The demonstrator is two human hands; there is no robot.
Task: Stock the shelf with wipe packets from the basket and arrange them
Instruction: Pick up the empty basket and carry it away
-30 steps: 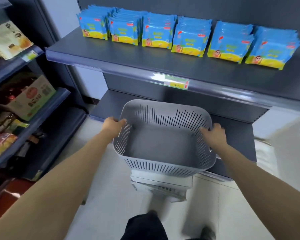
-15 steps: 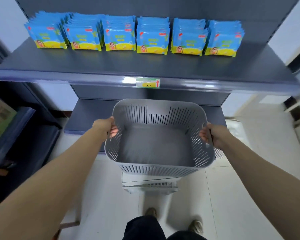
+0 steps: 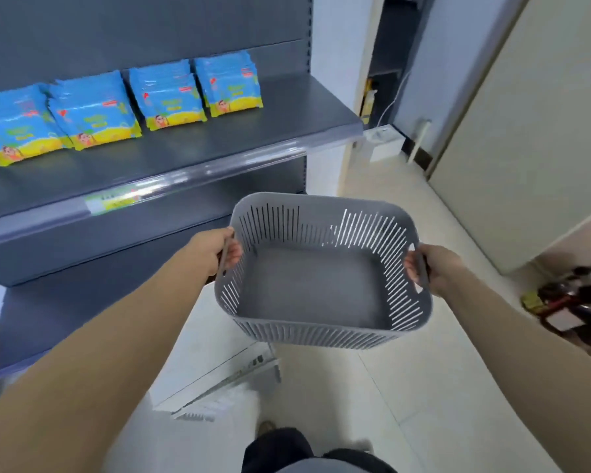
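Near centre, above the floor, I hold the grey basket (image 3: pixel 321 288), nothing inside, left hand (image 3: pixel 215 249) and right hand (image 3: pixel 430 268) clasping its side handles; wipe packets (image 3: pixel 166 97) stand rowed on the far-left shelf (image 3: pixel 185 155).

My left hand (image 3: pixel 215 250) and right hand (image 3: pixel 434 264) are bare, forearms unsleeved; I wear dark trousers (image 3: pixel 280 452) and a brownish shoe (image 3: pixel 265 427)

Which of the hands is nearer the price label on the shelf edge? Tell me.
Left. The left hand grips the basket just below-right of the price label; the right hand holds the far handle.
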